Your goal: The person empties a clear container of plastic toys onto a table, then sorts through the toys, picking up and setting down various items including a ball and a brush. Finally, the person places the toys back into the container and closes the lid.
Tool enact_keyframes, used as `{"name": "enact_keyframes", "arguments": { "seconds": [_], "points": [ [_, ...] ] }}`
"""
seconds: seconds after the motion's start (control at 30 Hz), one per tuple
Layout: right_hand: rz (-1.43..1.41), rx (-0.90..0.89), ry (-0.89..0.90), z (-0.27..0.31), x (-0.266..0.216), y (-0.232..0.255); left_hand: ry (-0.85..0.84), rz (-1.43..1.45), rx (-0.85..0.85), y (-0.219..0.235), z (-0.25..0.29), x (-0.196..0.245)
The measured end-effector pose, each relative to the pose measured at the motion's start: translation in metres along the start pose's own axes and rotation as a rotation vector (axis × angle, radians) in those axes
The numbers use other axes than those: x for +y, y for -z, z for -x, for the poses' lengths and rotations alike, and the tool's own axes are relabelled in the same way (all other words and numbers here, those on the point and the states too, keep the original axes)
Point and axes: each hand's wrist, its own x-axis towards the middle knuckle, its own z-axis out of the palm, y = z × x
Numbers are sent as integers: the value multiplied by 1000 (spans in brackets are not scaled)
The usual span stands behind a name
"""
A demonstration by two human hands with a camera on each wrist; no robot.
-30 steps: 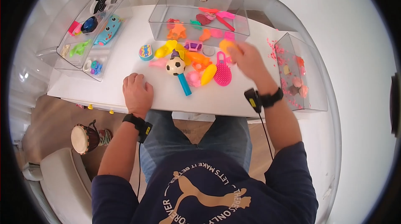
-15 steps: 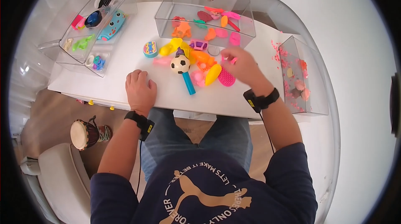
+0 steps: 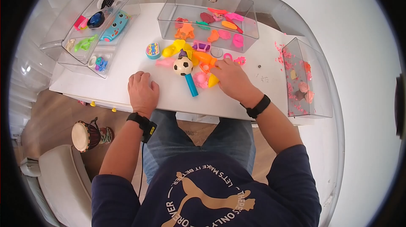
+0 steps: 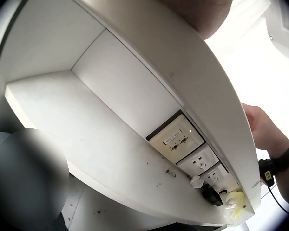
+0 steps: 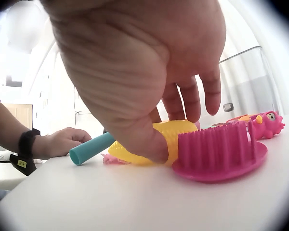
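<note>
My right hand (image 3: 234, 79) reaches over the toys from the right. In the right wrist view its thumb and fingers hold a bumpy yellow toy corn (image 5: 178, 132) that lies low at the table. Next to the thumb lies a pink hairbrush (image 5: 216, 156), bristles up, mostly hidden under the hand in the head view. A soccer-ball toy (image 3: 183, 66) with a blue handle (image 3: 191, 85) is left of the corn. My left hand (image 3: 143, 92) rests on the table near its front edge, holding nothing.
A clear bin (image 3: 165, 24) with several toys stands at the back. Another clear container (image 3: 101, 49) is at left, and one with pink bits (image 3: 300, 112) at right. A blue egg-decorated toy (image 3: 153, 50), orange toy (image 3: 204, 59) and pink toy (image 3: 240, 60) lie on the table.
A yellow-orange piece has gone from my right hand into the back bin. That hand has then moved left and toward me onto the toy corn. My left hand stays in place.
</note>
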Motion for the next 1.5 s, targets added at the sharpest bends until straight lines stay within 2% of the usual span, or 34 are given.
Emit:
{"name": "enact_keyframes", "arguments": {
  "seconds": [0.23,0.33,0.43,0.53,0.63,0.73,0.87,0.97,1.07,1.17,1.23,1.37,1.5],
  "points": [
    [3,36,35,-2,-1,6,-12,12,11,1,0,0],
    [-101,64,-29,-1,-5,15,-12,17,17,0,1,0],
    [-216,159,-202,-2,-8,26,-4,15,13,1,1,0],
    [-375,401,-374,-8,7,29,7,10,-2,1,0,0],
    [-657,496,-527,-21,43,37,10,13,-4,1,0,1],
    [-875,455,-794,-37,63,67,2,7,-1,2,0,1],
    [-1153,493,-803,-47,90,74,1,14,10,0,1,0],
    [-1216,676,-807,-50,79,75,-4,19,20,0,1,0],
    [-1069,663,-738,-36,70,69,-6,27,18,0,1,0],
    [-853,549,-677,-6,48,70,-5,32,12,0,1,0],
    [-838,499,-651,25,37,62,5,24,-2,0,1,0],
    [-835,459,-745,92,10,24,-20,29,15,-2,2,-2],
    [-836,598,-827,135,3,-17,-30,8,0,0,2,-1]
  ]
}}
